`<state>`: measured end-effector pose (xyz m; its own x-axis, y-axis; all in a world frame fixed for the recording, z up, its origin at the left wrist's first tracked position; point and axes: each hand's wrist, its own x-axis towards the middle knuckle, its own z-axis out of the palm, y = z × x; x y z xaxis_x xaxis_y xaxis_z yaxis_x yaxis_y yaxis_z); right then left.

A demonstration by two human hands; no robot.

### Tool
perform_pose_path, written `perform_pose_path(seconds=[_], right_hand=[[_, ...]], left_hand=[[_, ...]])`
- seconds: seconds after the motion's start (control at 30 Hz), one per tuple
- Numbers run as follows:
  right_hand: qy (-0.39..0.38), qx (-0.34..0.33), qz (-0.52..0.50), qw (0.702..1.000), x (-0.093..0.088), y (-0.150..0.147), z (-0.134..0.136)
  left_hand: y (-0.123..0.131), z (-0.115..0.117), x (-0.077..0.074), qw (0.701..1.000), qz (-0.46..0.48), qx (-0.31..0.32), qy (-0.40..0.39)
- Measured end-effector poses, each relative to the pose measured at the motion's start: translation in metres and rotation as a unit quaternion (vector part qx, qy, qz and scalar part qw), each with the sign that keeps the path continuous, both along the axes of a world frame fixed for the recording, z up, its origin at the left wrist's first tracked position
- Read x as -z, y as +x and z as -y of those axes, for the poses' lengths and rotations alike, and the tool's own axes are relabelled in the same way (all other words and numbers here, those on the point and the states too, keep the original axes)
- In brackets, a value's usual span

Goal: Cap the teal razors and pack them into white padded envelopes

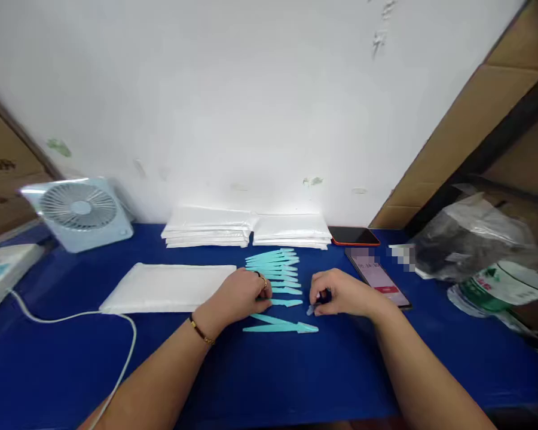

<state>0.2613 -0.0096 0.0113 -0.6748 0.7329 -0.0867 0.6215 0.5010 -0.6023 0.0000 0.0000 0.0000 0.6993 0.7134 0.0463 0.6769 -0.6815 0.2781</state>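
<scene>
My left hand (248,292)'s pinching a razor (287,303), my right (334,292) a cap (311,310). Packets (208,224) and fan (81,209) are lining the worktop (332,382)'s back edge.

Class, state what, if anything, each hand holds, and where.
Right hand: small translucent piece, by one end. Left hand: at a teal tool; hold unclear.

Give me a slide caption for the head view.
Left hand over turquoise tools, right hand holding a small translucent piece.

Left hand (242,294) with gold ring (263,282), dark-and-gold wrist bracelet (201,331); bare forearms (419,355).
</scene>
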Motion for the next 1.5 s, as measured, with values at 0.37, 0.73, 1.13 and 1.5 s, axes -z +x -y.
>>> perform_pose_path(seconds=[0.37, 0.73, 1.13, 1.5], right_hand=[[0.061, 0.053, 0.016, 0.997, 0.005, 0.001, 0.0], [0.125, 0.033, 0.012, 0.992, 0.007, -0.015, 0.003], [0.116, 0.033, -0.005, 0.993, 0.004, -0.018, 0.004], [-0.037, 0.105, 0.075, 0.991, -0.013, 0.049, 0.003]], left_hand=[[-0.002, -0.002, 0.0, 1.0, -0.002, -0.004, -0.003], [-0.001, -0.003, -0.001, 1.0, -0.01, 0.001, 0.01], [0.005, -0.002, 0.003, 1.0, 0.013, 0.012, 0.017], [-0.001, 0.012, -0.019, 0.991, 0.024, 0.07, -0.116]])
